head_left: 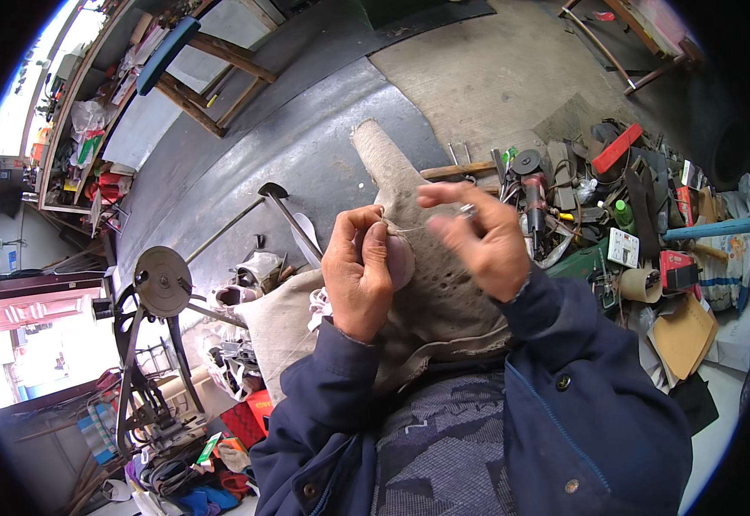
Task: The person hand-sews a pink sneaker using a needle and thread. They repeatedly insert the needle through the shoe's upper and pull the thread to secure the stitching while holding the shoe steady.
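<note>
My left hand point(362, 275) is closed, thumb and index finger pinched together at the upper edge of a pale pink shoe point(403, 261). The rest of the shoe is mostly hidden behind that hand; white laces point(319, 307) stick out beside the wrist. From the pinched fingertips a thin pale thread point(407, 230) runs toward my right hand point(482, 245). That hand is raised to the right, blurred by motion, its thumb and fingers apart, with a silver-coloured ring point(468, 210) on one finger. A worn grey-beige cloth point(443, 297) with small holes covers my lap beneath both hands.
To the left stands a hand-cranked machine with a round wheel point(162, 282). Tools lie heaped at the right, among them an angle grinder point(531, 193) and a red bar point(616, 149). A blue-topped stool point(168, 56) stands far left on dark floor matting point(306, 112).
</note>
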`<action>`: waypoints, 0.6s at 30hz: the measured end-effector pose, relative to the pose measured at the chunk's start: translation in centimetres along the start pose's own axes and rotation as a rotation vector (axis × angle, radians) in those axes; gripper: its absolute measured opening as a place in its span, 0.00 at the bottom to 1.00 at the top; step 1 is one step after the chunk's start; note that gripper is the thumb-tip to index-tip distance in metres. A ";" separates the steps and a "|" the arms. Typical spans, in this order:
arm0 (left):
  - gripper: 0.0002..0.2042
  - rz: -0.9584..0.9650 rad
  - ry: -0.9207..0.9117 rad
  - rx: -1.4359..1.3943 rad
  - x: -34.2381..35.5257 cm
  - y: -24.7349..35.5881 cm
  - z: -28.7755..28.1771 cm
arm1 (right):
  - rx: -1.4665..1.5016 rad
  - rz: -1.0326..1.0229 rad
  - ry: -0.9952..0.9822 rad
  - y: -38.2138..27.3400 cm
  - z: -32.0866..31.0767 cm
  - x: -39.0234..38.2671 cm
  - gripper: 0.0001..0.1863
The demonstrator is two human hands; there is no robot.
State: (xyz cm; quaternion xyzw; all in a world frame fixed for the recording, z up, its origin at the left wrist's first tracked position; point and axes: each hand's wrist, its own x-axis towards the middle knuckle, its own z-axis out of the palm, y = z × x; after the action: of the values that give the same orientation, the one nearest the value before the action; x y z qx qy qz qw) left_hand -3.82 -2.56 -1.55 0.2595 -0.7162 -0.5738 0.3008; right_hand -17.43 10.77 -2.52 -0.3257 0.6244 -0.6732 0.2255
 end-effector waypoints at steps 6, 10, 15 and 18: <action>0.10 -0.027 -0.067 0.052 0.2 0.1 -0.9 | -0.196 0.210 -0.344 0.7 -1.8 -0.8 0.09; 0.11 0.069 -0.165 0.271 0.7 -0.1 -1.2 | 0.126 0.166 -0.258 0.5 -3.4 -1.8 0.14; 0.16 0.148 -0.170 0.518 1.3 -0.3 -1.7 | 0.728 0.071 -0.311 1.0 -0.3 0.2 0.20; 0.17 0.077 -0.158 0.489 1.7 -0.3 -1.9 | 1.027 0.247 -0.353 1.4 1.6 1.7 0.20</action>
State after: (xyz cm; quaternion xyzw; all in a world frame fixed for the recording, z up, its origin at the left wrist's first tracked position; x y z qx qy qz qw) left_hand -3.54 -5.11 -1.32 0.2515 -0.8643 -0.3900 0.1939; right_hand -17.60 8.29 -3.62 -0.2060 0.2022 -0.7949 0.5336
